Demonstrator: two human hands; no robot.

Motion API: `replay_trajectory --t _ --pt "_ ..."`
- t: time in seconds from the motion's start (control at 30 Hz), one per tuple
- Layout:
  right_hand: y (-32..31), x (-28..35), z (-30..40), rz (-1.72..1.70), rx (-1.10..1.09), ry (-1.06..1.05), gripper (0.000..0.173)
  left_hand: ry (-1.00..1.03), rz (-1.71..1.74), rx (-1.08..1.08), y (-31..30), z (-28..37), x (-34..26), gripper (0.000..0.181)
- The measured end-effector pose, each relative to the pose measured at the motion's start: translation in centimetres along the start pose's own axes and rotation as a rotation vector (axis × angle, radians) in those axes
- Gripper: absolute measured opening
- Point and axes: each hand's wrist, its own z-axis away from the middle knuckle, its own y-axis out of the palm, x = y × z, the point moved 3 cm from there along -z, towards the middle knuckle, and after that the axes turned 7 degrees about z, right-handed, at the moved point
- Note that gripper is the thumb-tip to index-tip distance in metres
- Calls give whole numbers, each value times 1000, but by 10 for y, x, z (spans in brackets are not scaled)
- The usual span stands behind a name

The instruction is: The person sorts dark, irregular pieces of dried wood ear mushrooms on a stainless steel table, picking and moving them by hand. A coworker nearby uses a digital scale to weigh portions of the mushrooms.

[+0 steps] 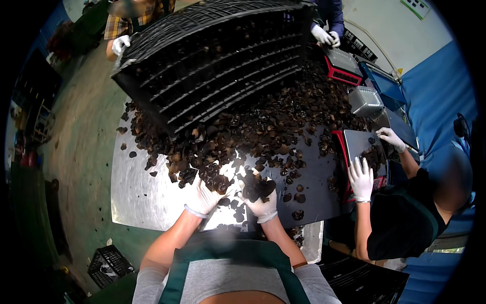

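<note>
My left hand (205, 195), in a white glove, holds a clump of dark wood ear mushrooms (214, 178) over the near edge of the heap. Beside it my right hand (264, 205), gloved alike, cups another dark clump (257, 186). Both hands are close together above the metal table (140, 190), where sunlight glares strongly. Several loose mushroom pieces (237, 211) lie on the metal below and between my wrists. Beyond my hands spreads a broad heap of brown-black mushrooms (265, 129).
A tilted black plastic crate (224, 72) looms over the heap, a person's gloved hand (120, 43) at its left end. On the right, a co-worker's gloved hands (361, 178) are at a red scale (343, 167) bearing mushrooms. Clear plastic trays (365, 100) stand behind; a small crate (110, 266) sits on the floor.
</note>
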Motion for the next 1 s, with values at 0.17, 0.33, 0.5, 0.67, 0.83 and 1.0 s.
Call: replay_trajectory --t 0.17,0.33,0.5,0.67,0.83,1.0 --pt "0 -2 5 200 -191 -32 53 147 -282 19 7 -5 2 54" --pt "2 -24 -3 138 -210 44 49 367 -1581 224 34 -6 22 40" --pt "22 -25 -11 92 87 -34 41 505 -1947 337 44 2 35 38" --pt "23 -23 -8 58 13 21 40 650 -1666 58 46 4 12 27" --pt "20 -19 -5 100 -81 8 39 641 -1905 102 42 4 9 14" --pt "18 -21 -3 130 -143 50 40 629 -1747 92 32 -1 14 12"
